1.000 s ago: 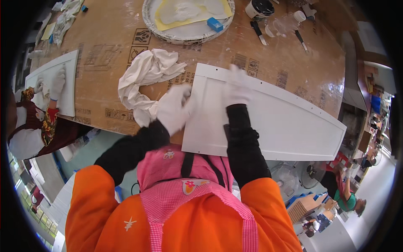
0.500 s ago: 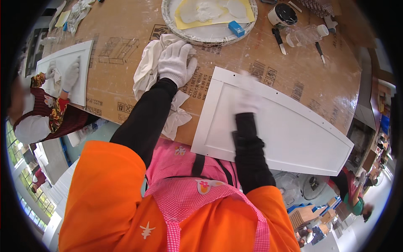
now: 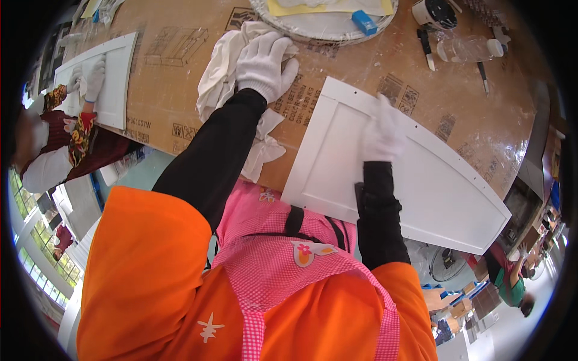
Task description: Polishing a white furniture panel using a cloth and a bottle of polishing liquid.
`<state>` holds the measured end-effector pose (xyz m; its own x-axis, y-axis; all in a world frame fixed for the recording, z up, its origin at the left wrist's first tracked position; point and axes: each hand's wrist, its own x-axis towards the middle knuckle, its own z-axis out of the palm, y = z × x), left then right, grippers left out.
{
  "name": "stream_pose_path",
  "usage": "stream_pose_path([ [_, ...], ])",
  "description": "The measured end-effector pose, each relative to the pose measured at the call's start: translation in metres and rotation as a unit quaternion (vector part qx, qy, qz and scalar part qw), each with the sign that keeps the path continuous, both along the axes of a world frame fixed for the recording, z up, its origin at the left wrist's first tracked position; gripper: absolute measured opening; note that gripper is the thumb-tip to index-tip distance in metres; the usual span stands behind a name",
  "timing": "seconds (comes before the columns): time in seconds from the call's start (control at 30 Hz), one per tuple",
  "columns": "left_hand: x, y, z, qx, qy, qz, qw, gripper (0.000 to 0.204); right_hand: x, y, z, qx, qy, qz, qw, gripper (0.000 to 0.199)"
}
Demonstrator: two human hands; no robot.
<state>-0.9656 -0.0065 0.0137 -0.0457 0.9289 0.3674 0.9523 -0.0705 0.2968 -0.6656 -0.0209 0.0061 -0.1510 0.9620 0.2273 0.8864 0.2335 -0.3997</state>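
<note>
My left hand (image 3: 265,67), in a white knit glove, lies palm down on a crumpled white cloth (image 3: 218,75), fingers laid out and thumb apart. Under my right hand (image 3: 383,133), also gloved in white, is a white panel (image 3: 439,189) with a raised border and one slanted, curving side. Motion smears the fingers of that hand, so neither their shape nor anything under them can be made out. The panel lies on the cardboard-covered table (image 3: 180,99), its near edge close to my apron.
A round tub lid (image 3: 319,33) holds yellow paper and a blue block (image 3: 364,23). Farther right are a black-topped tub (image 3: 438,15), a clear bottle (image 3: 466,49) and a putty knife (image 3: 426,48). At left, a co-worker's gloved hands (image 3: 94,81) touch another white panel (image 3: 114,111).
The view has shifted, so the table things sit higher and farther right. My right hand has moved a little across the panel toward its far edge. My left hand stays on the cloth.
</note>
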Motion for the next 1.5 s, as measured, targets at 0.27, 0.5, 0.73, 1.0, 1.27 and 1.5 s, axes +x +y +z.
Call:
stream_pose_path([
  [0.27,-0.001,-0.002,-0.004,0.004,0.022,-0.007,1.0,0.039,-0.023,-0.073,0.003,-0.016,0.002,0.361,0.932,0.037],
  [0.5,-0.003,0.0,-0.006,0.028,0.031,-0.013,0.999,0.035,-0.013,-0.066,-0.016,-0.116,0.013,0.469,0.875,0.03],
  [0.73,-0.001,-0.002,0.001,0.032,-0.003,-0.025,0.999,0.037,-0.052,-0.004,0.006,0.033,-0.053,0.357,0.932,0.037],
  [1.0,-0.001,-0.005,-0.001,0.054,-0.006,-0.023,0.998,0.037,-0.054,-0.09,0.028,0.01,-0.003,0.53,0.848,0.026],
  [1.27,-0.001,-0.004,-0.005,0.062,0.002,-0.023,0.998,0.036,-0.068,-0.11,0.051,-0.198,-0.101,0.505,0.834,0.01],
  [1.5,-0.001,-0.005,-0.002,0.061,-0.001,-0.025,0.998,0.029,-0.042,-0.146,0.04,-0.207,0.03,0.383,0.9,0.015],
])
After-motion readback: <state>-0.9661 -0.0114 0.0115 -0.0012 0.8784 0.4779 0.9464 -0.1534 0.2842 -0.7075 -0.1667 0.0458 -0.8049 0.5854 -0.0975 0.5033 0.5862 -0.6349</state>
